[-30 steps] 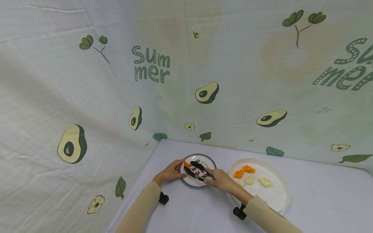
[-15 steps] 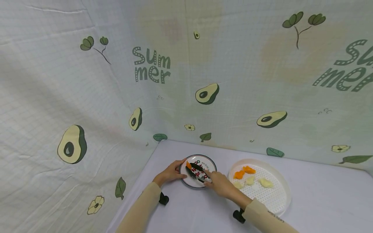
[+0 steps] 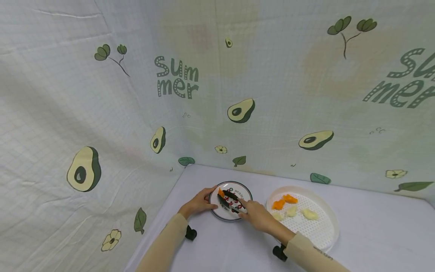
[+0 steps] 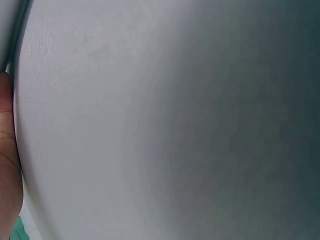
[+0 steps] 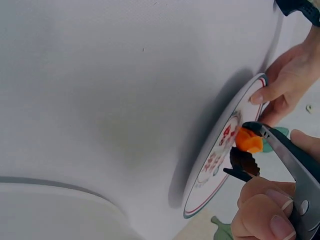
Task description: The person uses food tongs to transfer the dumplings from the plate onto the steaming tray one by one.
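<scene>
In the head view my left hand (image 3: pixel 200 202) holds the left rim of a small white plate (image 3: pixel 227 216) with a dark rim line and red print. My right hand (image 3: pixel 256 215) grips kitchen tongs (image 3: pixel 230 195) with metal arms and black tips, reaching over the plate. A folded orange piece (image 3: pixel 221 192), like a small dumpling, is at the tong tips. The right wrist view has the orange piece (image 5: pixel 249 140) between the black tips; how firmly they press it I cannot tell. The left wrist view mostly holds blurred white surface, with part of my left hand (image 4: pixel 7 160) at its edge.
Right of the plate stands a round white tray (image 3: pixel 331 226) with a perforated base, partly behind my right forearm. Orange pieces (image 3: pixel 278 204) and pale yellow pieces (image 3: pixel 310 214) lie in it. A patterned cloth (image 3: pixel 272 162) hangs behind and left of the white table (image 3: pixel 217 245).
The tong tips have drawn closer together around the orange piece, which has shifted slightly right. My left hand stays at the plate's rim.
</scene>
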Tool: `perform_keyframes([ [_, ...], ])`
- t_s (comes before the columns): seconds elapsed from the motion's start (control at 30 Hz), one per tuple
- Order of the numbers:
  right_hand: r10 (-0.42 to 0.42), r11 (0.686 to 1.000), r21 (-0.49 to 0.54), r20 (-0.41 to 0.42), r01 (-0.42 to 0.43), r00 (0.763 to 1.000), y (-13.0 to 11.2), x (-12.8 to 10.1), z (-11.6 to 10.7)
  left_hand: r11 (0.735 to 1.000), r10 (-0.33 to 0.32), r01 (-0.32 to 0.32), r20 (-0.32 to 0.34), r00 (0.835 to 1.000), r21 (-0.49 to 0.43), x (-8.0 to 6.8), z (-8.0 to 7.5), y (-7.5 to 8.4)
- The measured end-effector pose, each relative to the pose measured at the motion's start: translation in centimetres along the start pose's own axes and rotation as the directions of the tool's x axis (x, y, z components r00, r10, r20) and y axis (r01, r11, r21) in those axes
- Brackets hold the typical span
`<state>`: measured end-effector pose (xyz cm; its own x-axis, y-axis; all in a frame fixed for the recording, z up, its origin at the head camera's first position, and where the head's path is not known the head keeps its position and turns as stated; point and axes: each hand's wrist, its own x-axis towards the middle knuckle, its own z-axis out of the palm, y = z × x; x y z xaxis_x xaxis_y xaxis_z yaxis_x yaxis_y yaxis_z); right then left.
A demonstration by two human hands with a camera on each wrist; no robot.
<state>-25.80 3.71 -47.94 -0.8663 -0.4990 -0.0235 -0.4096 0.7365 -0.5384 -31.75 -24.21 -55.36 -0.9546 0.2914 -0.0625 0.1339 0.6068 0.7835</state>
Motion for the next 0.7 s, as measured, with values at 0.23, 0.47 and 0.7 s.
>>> perform_keyframes([
  [0.23,0.002,1.000,0.000,0.004,-0.002,1.000,-0.3,-0.6,-0.9,1.000,0.004,-0.004,0.005,1.000,0.017,0.1,0.0,-0.1],
  [0.47,-0.013,1.000,-0.002,-0.027,0.013,1.000,-0.3,-1.7,-2.3,1.000,-0.010,0.010,0.005,1.000,-0.008,-0.2,-0.1,0.3],
  [0.7,-0.026,0.999,0.021,-0.053,0.027,0.998,0.1,-3.2,-4.1,0.999,-0.043,0.043,-0.003,0.999,-0.002,-0.2,0.0,0.4],
])
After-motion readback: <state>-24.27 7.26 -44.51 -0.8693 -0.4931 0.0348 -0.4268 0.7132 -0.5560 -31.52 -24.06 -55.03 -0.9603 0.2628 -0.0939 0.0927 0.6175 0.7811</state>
